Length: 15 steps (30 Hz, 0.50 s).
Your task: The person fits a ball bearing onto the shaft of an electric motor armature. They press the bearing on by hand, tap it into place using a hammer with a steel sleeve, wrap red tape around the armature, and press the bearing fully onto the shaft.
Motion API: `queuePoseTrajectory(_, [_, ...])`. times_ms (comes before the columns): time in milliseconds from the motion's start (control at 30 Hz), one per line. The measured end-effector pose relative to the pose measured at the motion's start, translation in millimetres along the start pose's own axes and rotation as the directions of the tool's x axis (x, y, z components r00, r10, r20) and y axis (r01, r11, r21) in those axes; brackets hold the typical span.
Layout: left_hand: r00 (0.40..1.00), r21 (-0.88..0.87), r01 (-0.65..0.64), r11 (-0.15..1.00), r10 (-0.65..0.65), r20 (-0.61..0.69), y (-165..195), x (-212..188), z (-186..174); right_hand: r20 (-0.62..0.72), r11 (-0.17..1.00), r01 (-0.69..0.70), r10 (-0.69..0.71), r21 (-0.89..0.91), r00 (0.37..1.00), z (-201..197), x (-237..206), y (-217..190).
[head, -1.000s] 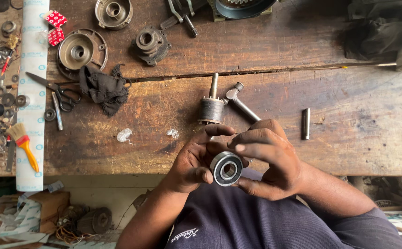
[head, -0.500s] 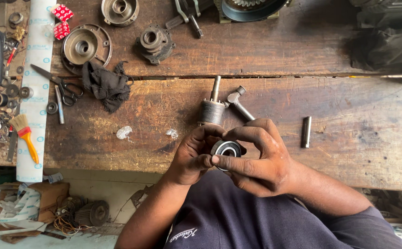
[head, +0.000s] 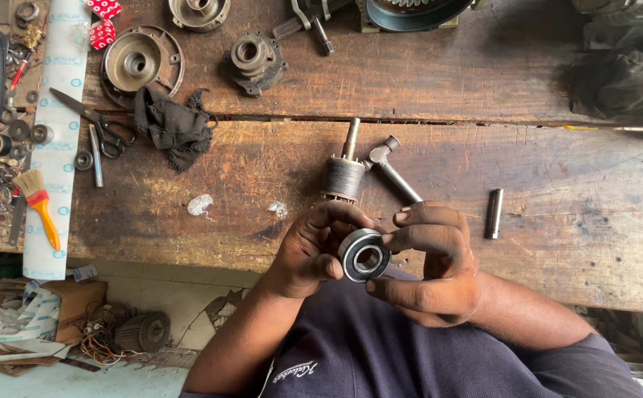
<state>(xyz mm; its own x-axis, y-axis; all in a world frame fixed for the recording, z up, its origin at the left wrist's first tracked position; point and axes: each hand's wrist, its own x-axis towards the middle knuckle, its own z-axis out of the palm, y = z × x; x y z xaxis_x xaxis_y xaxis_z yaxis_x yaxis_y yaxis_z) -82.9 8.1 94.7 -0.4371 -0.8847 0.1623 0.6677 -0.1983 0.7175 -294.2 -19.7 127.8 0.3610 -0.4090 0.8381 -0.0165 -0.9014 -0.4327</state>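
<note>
A repair workshop: a scarred, oil-stained wooden worktop (head: pixel 425 81) carries motor end covers (head: pixel 141 62) along its far edge, a wound rotor (head: pixel 342 174) at the middle, scissors (head: pixel 93 125), a greasy black rag (head: pixel 171 125) and small bearings (head: pixel 21 133) at the left edge.

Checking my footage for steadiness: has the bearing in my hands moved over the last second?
Yes. Measured against the rotor lying on the bench, the bearing first rose toward it, then dropped back partway toward the bench edge.
</note>
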Motion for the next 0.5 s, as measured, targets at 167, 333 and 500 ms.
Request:
queuePoseTrajectory(167, [0.998,-0.089,-0.008,0.996,0.014,0.066,-3,3,-1,-0.031,0.999,-0.03,0.029,-0.031,0.999,-2,-8,1])
queuePoseTrajectory(333, [0.996,-0.123,-0.01,0.992,0.02,0.082,-4,5,0,-0.045,0.998,-0.046,0.044,-0.036,0.998,-4,-12,5])
queuePoseTrajectory(500, [0.996,-0.114,-0.019,0.993,0.029,0.086,-2,4,3,-0.029,0.997,-0.048,0.047,-0.063,0.998,-7,-12,6])
